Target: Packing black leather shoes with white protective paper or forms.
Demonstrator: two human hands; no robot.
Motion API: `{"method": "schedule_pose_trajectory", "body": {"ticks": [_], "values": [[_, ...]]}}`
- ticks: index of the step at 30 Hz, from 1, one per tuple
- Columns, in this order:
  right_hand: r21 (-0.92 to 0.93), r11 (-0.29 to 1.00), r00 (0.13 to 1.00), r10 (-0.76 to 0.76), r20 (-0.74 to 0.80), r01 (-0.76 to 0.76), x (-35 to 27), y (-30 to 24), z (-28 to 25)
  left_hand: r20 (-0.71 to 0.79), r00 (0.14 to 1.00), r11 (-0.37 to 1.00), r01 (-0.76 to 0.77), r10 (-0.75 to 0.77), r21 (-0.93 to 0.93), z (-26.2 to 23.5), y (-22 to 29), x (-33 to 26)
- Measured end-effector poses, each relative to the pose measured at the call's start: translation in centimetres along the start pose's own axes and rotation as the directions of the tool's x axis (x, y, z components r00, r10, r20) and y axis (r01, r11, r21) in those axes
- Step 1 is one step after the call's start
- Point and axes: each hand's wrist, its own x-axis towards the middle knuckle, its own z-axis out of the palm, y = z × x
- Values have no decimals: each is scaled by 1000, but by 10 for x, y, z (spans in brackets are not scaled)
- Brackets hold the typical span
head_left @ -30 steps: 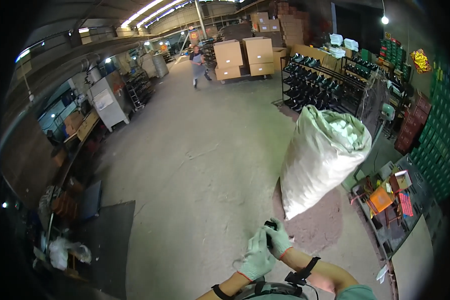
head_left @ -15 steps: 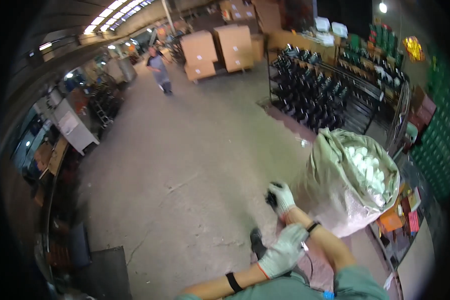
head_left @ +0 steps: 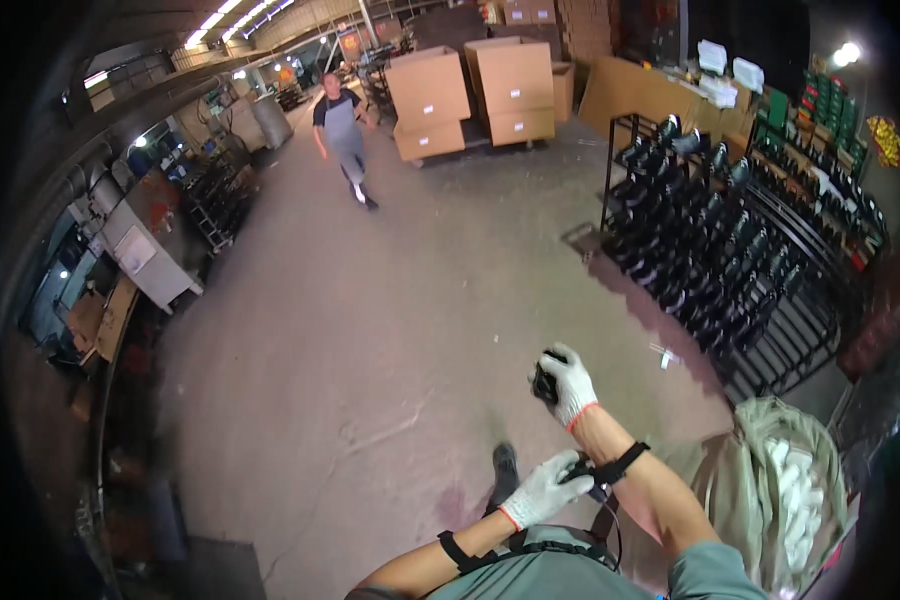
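Head view: concrete floor (head_left: 370, 340), black shoe rack (head_left: 730, 250), open sack (head_left: 780, 490) of white pieces beside the person; right hand (head_left: 568, 385) has its grip clenched on a small black device (head_left: 545, 383), left hand (head_left: 548, 488) touches the black wrist strap (head_left: 618, 465), fingers bent; tugging could jolt the device loose

Sack (head_left: 770, 490) cut off lower right

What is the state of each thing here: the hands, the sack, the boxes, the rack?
right hand: gloved, closed around a small black object
left hand: gloved, touching the right wrist strap
sack: open, filled with white pieces
cardboard boxes: closed, stacked
black rack: loaded with dark items
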Motion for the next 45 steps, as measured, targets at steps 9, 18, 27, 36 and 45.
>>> {"method": "schedule_pose_trajectory", "body": {"ticks": [9,18,27,36,45], "values": [[29,996,986,90,-142,-87,272,-100,17,530,789,660,-580,310,477,-179,122,273],[-44,980,980,190,-52,-193,618,-190,54,519,849,495,-496,103,714,-327,222,581],[-134,968,973,197,-118,-212,877,-317,124,544,837,569,-421,-57,706,-463,367,841],[-238,961,980,100,-170,-139,1169,-495,137,798,603,497,-697,17,516,-597,467,1179],[-84,995,958,29,-284,-55,1389,-676,97,900,410,532,-734,-149,422,-625,578,1486]]}}
